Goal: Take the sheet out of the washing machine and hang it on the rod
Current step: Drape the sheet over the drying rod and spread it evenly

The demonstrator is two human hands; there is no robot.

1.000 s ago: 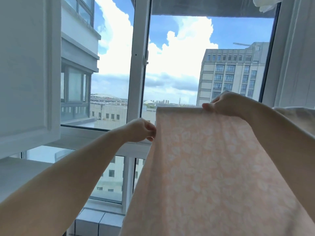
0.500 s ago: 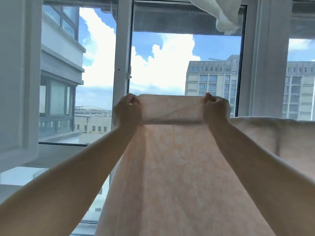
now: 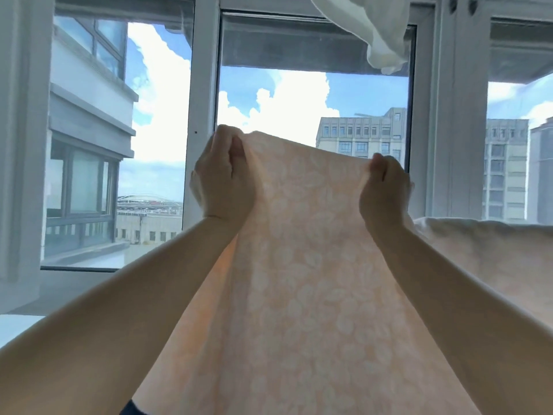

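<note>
At centre frame, the left hand (image 3: 223, 178) and right hand (image 3: 384, 187) each grip the top edge of the peach patterned sheet (image 3: 305, 265), raised before the window (image 3: 314, 85). A white cloth (image 3: 380, 31) hangs at upper right.

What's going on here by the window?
A person is hanging laundry. Both arms are raised: the left hand and the right hand each grip the top edge of a peach patterned sheet, held up before the window. A white cloth hangs overhead. No rod is visible.
</note>
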